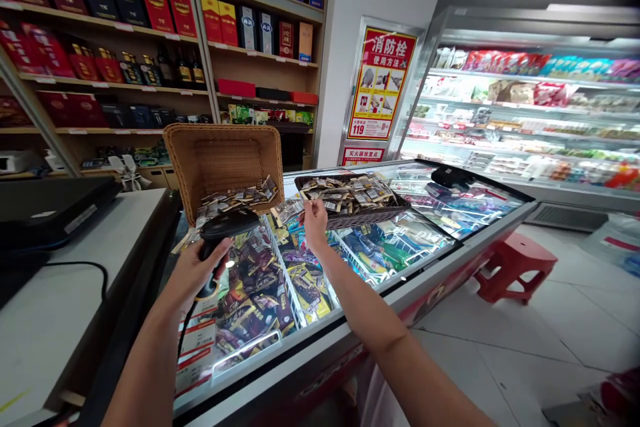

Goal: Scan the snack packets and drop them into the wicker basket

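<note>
Head view, left hand (199,265) gripping scanner (229,222), right hand (315,217) pinching packet (290,211)

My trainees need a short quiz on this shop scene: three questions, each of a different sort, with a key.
1. Multiple choice: what does the left hand hold?
A) a glass bottle
B) a black handheld scanner
C) a pair of scissors

2. True or false: the red stool stands on the floor beside the freezer.

3. Fill in the missing word: the right hand is nearer to the ____ basket than to the tan basket.

Key:
1. B, a black handheld scanner
2. True
3. dark; the hand is at one end of the dark basket, which holds many small packets
</note>
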{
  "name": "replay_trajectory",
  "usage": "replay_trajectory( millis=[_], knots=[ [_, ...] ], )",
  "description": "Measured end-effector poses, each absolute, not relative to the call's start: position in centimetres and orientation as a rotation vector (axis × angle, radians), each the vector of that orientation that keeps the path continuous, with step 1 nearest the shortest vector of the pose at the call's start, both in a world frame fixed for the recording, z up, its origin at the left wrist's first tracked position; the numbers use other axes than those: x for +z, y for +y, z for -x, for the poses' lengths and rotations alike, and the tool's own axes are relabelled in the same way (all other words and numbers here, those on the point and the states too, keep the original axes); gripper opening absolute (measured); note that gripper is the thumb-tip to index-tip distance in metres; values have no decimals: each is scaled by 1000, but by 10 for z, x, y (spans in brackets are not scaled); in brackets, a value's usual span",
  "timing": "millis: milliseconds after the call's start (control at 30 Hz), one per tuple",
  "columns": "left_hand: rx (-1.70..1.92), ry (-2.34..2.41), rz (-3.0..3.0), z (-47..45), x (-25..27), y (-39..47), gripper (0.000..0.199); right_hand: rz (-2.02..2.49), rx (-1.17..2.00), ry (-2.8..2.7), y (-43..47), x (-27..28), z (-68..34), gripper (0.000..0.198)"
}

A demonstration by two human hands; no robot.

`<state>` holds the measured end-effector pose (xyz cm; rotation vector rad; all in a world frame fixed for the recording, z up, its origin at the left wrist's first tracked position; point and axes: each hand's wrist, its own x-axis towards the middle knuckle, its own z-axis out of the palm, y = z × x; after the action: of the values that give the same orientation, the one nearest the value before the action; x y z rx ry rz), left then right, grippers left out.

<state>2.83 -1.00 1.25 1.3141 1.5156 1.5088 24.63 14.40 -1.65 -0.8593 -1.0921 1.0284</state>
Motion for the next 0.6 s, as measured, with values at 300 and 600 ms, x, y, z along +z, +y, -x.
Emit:
replay_trajectory(
  millis=[300,600],
  knots=[
    [1367,1585,-1334,-30,2,-4,47,820,1017,-1022,157,-15,-265,20],
    [1354,1597,-1383,-31,6,-4,41,793,1061,-1054,149,-9,-262,21]
  ],
)
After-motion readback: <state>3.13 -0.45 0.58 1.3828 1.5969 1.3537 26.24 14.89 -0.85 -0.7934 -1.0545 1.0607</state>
